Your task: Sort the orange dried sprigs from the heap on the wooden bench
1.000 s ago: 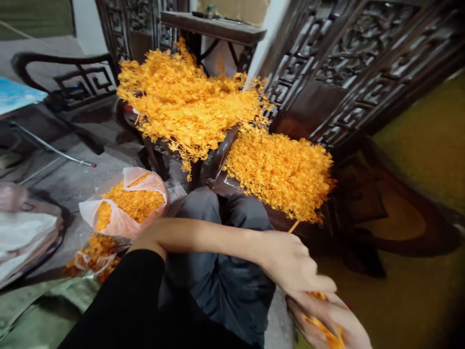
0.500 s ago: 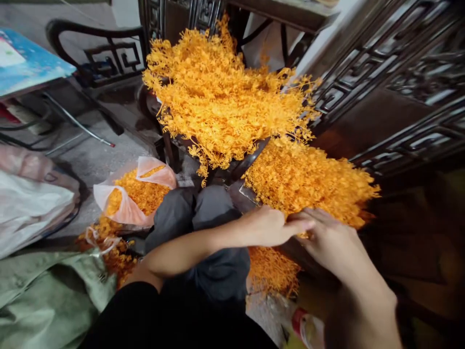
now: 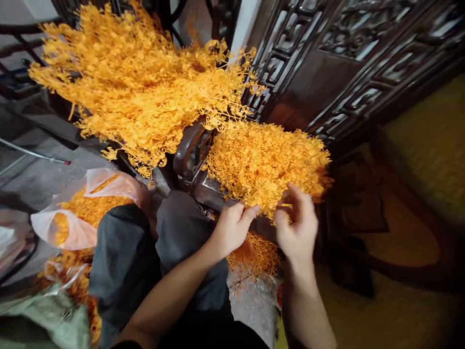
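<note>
Head view: orange flowers [image 3: 269, 155] heaped on a wooden seat [image 3: 209, 195]; both hands at near edge. Left hand [image 3: 232, 228]: cannot tell whether thumb and finger pinch a sprig. Right hand [image 3: 298, 225]: curled, thumb and fingers apart. Judgement: light, springy, tips probably fragile; best held low, by gathered stems.

The left hand [image 3: 230, 228] pinches its fingers [image 3: 250, 214] together while the right hand [image 3: 298, 225], just beside, curls loosely.
</note>
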The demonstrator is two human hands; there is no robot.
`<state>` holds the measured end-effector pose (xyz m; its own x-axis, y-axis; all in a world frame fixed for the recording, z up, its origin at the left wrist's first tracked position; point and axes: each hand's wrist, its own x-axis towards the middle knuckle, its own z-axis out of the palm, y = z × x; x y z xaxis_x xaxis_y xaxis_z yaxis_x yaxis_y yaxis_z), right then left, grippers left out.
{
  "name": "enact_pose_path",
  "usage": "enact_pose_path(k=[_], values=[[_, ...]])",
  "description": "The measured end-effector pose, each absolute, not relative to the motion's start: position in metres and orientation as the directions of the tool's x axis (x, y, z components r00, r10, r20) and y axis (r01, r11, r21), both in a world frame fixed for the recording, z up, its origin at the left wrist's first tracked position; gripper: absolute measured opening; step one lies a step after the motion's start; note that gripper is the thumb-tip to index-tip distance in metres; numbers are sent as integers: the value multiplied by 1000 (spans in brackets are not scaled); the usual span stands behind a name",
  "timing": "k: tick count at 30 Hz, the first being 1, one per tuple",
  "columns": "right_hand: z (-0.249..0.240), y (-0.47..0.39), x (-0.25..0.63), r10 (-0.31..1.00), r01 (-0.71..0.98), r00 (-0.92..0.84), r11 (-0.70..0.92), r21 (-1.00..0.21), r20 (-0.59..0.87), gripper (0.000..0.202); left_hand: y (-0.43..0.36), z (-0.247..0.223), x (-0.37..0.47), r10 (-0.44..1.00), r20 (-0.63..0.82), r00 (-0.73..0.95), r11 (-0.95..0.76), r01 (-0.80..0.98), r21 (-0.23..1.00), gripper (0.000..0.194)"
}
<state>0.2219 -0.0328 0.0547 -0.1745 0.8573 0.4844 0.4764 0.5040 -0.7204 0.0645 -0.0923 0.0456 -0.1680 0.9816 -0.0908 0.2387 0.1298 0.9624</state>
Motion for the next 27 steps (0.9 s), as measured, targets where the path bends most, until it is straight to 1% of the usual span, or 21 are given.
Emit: enact_pose_path(k=[2,3,4,6,7,9,11,13,15,17,18,20,22,24,25,27], values=[[49,-40,211,834,528,-320,551,-647,450,69,-95,40,71,984,-39,-176,96,327,940,28],[47,-42,206,829,548,-339,558,-623,444,75,-96,37,73,984,-19,-175,85,382,920,25],[47,-43,202,828,571,-337,558,-602,449,79,-96,35,74,985,-4,-171,80,436,896,24],[48,-42,197,831,623,-277,538,-568,483,84,-96,33,77,989,8,-149,75,544,836,28],[51,-41,196,830,658,-238,519,-545,504,83,-95,34,79,991,9,-136,75,598,798,31],[59,-37,199,831,751,-204,472,-462,518,74,-92,39,85,993,5,-120,80,698,711,34],[73,-32,206,860,854,-242,409,-322,449,62,-90,45,92,994,7,-109,80,774,628,33],[88,-28,212,899,926,-293,352,-139,326,59,-88,48,99,996,32,-88,53,811,583,30],[101,-25,214,919,944,-327,330,24,222,61,-85,49,103,996,72,-61,9,819,574,26],[109,-20,213,917,931,-364,351,105,165,60,-82,47,106,994,100,-40,-26,814,580,23],[111,-16,210,912,925,-378,364,110,162,59,-81,46,107,993,109,-35,-36,808,589,22],[110,-7,204,896,915,-403,398,66,187,54,-80,44,107,991,127,-32,-52,790,611,23],[105,6,198,874,892,-439,451,-12,210,52,-79,42,106,988,154,-21,-82,771,632,26],[100,22,193,859,861,-472,498,-107,199,55,-79,40,105,986,165,-9,-102,752,651,32],[98,31,191,856,847,-478,509,-154,195,59,-78,40,104,987,157,-13,-96,741,665,35],[94,51,186,865,838,-444,493,-235,233,62,-74,40,101,991,126,-46,-57,704,708,41]])
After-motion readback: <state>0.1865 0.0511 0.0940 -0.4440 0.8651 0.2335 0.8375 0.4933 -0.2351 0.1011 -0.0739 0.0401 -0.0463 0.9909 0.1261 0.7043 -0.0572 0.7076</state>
